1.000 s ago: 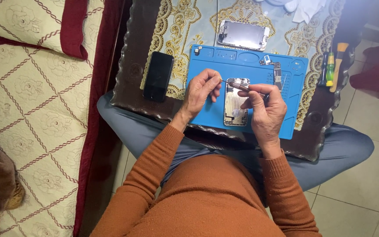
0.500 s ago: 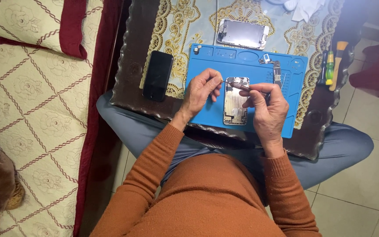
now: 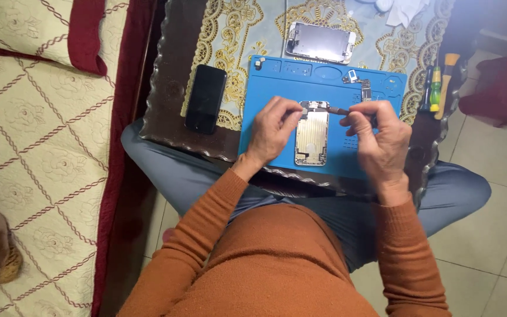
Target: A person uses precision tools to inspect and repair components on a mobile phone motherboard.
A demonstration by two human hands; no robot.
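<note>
Head view: the opened phone chassis (image 3: pixel 312 136) lies at the centre of the blue work mat (image 3: pixel 277 82), which keeps small parts contained. My left hand (image 3: pixel 272 130), at 9 o'clock of the chassis, pinches its upper edge to steady it. My right hand (image 3: pixel 381 136), at 3 o'clock, is closed around a slim tool (image 3: pixel 338 110) whose tip reaches the top end.
</note>
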